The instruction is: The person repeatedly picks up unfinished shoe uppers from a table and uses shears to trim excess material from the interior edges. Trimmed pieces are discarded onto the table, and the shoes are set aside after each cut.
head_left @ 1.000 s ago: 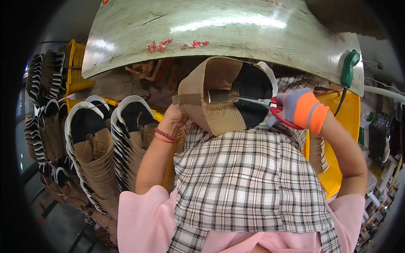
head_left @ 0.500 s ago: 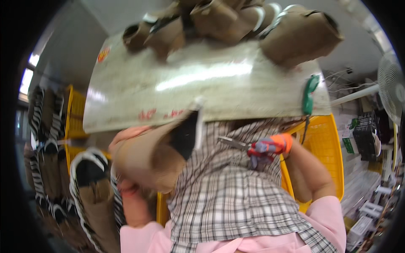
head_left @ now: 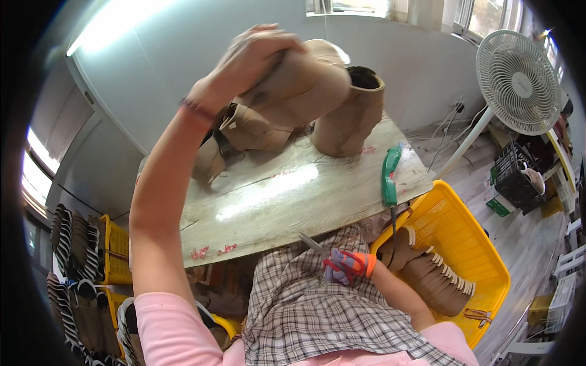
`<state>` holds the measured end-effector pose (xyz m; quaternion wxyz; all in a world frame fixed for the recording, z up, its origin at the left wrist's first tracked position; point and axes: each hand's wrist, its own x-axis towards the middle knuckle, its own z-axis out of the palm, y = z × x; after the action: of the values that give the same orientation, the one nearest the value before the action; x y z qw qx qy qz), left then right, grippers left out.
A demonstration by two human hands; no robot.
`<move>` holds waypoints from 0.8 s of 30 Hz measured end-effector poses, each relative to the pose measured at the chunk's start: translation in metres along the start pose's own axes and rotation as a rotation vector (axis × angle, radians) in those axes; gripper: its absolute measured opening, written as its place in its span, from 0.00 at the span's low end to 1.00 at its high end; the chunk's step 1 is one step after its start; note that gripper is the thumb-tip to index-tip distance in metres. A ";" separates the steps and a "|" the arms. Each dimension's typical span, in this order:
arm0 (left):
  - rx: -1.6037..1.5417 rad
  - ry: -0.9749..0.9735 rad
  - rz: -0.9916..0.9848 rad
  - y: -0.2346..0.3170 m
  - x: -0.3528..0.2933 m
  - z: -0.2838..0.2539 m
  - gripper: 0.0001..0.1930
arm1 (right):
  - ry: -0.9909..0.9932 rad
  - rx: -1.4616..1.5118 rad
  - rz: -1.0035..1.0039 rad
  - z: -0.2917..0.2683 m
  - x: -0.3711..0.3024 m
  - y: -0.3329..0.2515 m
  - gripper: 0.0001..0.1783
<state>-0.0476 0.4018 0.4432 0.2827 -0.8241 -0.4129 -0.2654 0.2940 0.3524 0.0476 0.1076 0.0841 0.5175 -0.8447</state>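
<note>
My left hand [head_left: 259, 53] is raised over the far side of the table, its fingers closed over a tan boot upper [head_left: 302, 91] that is smeared by motion. Its white edge shows at the top. Low over my checked apron, my gloved right hand [head_left: 342, 266] grips red-handled scissors [head_left: 312, 242], their metal blades pointing to the table edge. Another tan boot upper [head_left: 348, 122] stands upright at the back right of the table [head_left: 256, 210]. Several more lie behind my left forearm, partly hidden, among them a folded one [head_left: 253, 129].
A green corded tool [head_left: 390, 177] lies at the table's right edge. Beside my right arm, a yellow basket [head_left: 488, 262] holds several tan pieces with white edges. More yellow baskets [head_left: 116, 250] with stacked pieces stand at left. A white fan [head_left: 519, 82] is at the right.
My left hand has lifted the boot upper from my lap up and forward over the table's far side. My right hand stays low with the scissors. The view has tilted up.
</note>
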 end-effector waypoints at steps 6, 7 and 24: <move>-0.151 -0.278 0.051 0.007 0.115 0.105 0.13 | -0.022 0.240 -0.061 0.001 0.002 0.004 0.48; -0.132 -0.311 0.099 0.010 0.121 0.123 0.13 | -0.016 0.279 -0.053 0.000 0.002 0.004 0.48; -0.716 0.091 -0.476 -0.071 0.040 0.149 0.23 | 0.036 0.389 -0.154 0.007 0.007 0.001 0.49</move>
<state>-0.0555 0.5610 0.3832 -0.0722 -0.7393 -0.4608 -0.4857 0.2878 0.3448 0.0483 0.0151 0.0787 0.3513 -0.9328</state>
